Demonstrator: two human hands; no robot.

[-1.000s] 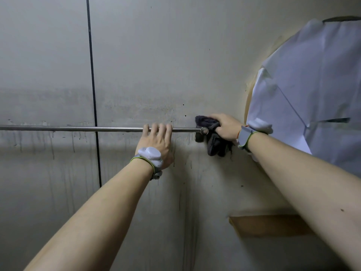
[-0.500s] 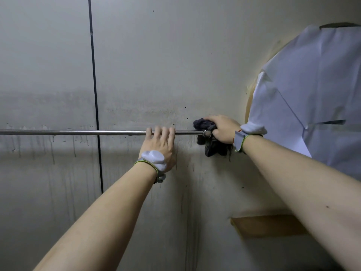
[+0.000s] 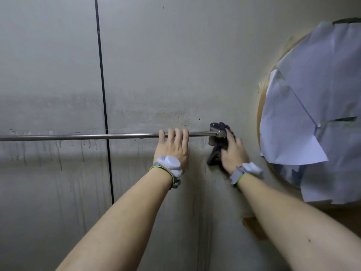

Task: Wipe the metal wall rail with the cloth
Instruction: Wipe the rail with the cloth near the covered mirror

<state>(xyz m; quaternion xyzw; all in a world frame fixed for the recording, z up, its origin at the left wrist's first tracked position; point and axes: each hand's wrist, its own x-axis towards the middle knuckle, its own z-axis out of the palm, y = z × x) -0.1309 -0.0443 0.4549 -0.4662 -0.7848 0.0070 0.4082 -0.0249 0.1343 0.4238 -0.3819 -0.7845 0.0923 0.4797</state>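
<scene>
- Grey wall (image 3: 156,65) fills the view, stained w/ drip marks below the rail; a dark vertical seam (image 3: 103,98) runs down it on the left.
- Metal rail (image 3: 78,137) runs level across the wall from the left edge to its bracket (image 3: 214,132) near centre-right.
- Left hand (image 3: 172,145) reaches up from below, fingers (image 3: 178,133) curled over the rail, gripping it just left of the bracket.
- Right hand (image 3: 233,153) is right beside the bracket, palm toward the wall, fingers closed on a dark cloth (image 3: 216,153).
- Cloth is bunched at the rail's right end – part pokes up above the end cap, the rest hangs under the bracket against the wall, partly hidden by the hand.
- Both wrists carry a white device on a grey-green band: left (image 3: 170,165), right (image 3: 250,169).
- Far right: crumpled pale paper sheets (image 3: 312,114) cover a round opening w/ a tan rim; well apart from the rail.
- Brownish patch (image 3: 252,225) low on the wall, partly behind the right forearm.
</scene>
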